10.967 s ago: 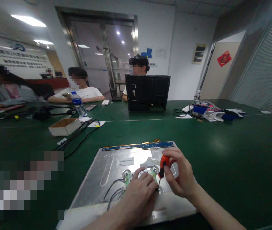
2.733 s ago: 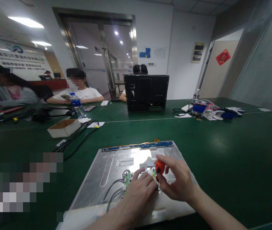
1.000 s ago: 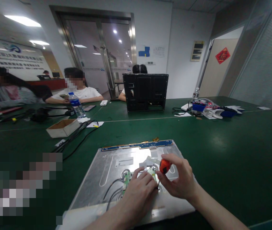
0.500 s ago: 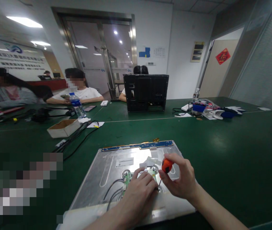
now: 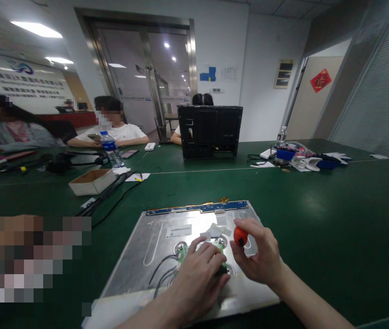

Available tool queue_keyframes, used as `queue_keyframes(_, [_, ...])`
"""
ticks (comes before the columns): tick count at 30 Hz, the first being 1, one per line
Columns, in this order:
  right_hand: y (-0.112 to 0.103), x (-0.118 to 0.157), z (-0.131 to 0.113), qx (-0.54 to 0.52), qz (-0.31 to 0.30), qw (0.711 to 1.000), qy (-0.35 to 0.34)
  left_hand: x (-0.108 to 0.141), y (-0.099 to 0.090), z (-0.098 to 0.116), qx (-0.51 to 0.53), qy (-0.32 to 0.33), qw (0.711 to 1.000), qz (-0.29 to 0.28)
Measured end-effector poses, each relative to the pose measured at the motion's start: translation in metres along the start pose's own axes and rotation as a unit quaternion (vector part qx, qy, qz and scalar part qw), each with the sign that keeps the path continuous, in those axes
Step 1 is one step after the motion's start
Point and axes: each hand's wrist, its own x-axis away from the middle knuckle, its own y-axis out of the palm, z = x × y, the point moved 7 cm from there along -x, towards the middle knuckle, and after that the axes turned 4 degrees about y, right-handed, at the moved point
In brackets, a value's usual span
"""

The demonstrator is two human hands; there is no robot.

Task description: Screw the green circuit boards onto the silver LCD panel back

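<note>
My left hand (image 5: 199, 272) lies over a small green circuit board (image 5: 182, 254), its fingers curled around the board and its thumb at the right side. Most of the board is hidden by this hand. Black cables run out from its left side. Just to the right, my right hand (image 5: 261, 253) pinches the orange and black handle of a screwdriver (image 5: 240, 236) between thumb and fingers. The shaft cannot be made out. Under both hands lies a flat silver metal display panel (image 5: 133, 260), with a blue circuit strip (image 5: 177, 210) along its far edge.
A black monitor housing (image 5: 211, 132) stands upright farther back on the green table (image 5: 318, 237). To the left are an open cardboard box (image 5: 91, 183), black cables and a water bottle (image 5: 112, 150). Blue trays with gloves (image 5: 306, 162) sit back right. Other people sit across the table.
My left thumb has spread out to the right and its fingers have shifted a little. The screwdriver's shaft, visible before, no longer shows; its handle has turned slightly.
</note>
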Motion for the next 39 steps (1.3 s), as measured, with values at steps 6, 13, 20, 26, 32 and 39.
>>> queue_keyframes(6, [-0.003,0.001,0.009,0.031,-0.003,0.999,0.011,-0.005,-0.028,0.005,0.013,0.003,0.999,0.043])
queue_keyframes(13, [-0.002,0.01,0.032,0.211,-0.118,0.965,0.106,0.036,-0.071,-0.039,-0.079,-0.04,0.994,0.066])
queue_keyframes(20, [0.011,0.075,0.066,0.292,-0.321,0.882,0.187,0.121,-0.104,-0.121,-0.187,-0.244,0.952,-0.001])
queue_keyframes(26, [0.005,0.096,0.071,0.25,-0.366,0.852,0.279,0.165,-0.095,-0.145,-0.201,-0.331,0.921,-0.033])
queue_keyframes(32, [-0.001,0.095,0.073,0.257,-0.401,0.809,0.344,0.182,-0.083,-0.161,-0.18,-0.299,0.937,-0.025])
queue_keyframes(39, [-0.025,0.096,0.086,0.284,-0.406,0.773,0.395,0.163,-0.079,-0.143,-0.114,-0.218,0.969,-0.028])
